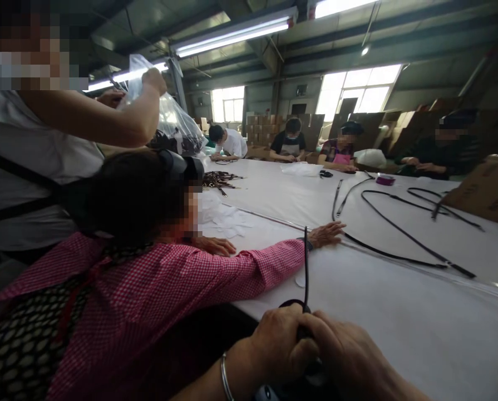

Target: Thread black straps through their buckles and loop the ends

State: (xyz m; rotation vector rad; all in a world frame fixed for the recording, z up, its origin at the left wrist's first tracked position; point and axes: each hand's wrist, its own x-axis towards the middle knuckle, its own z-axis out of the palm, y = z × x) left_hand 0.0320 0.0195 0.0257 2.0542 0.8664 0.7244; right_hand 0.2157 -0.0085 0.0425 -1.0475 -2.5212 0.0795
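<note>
I record left hand [276, 342] and right hand [349, 356] clenched together round one black strap [305, 262] at the near edge of the white table [399, 323] — its end standing up — other straps [403, 234] lying loose farther out, untouched.

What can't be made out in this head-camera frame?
1. Head view: lower end of the black strap, hidden inside the closed left hand and right hand.
2. Head view: wrist of the right hand, cut off by the bottom edge.
3. Head view: contents of the plastic bag, dark and too blurred to name.
4. Head view: the purple item far across the table, too small to identify.
</note>
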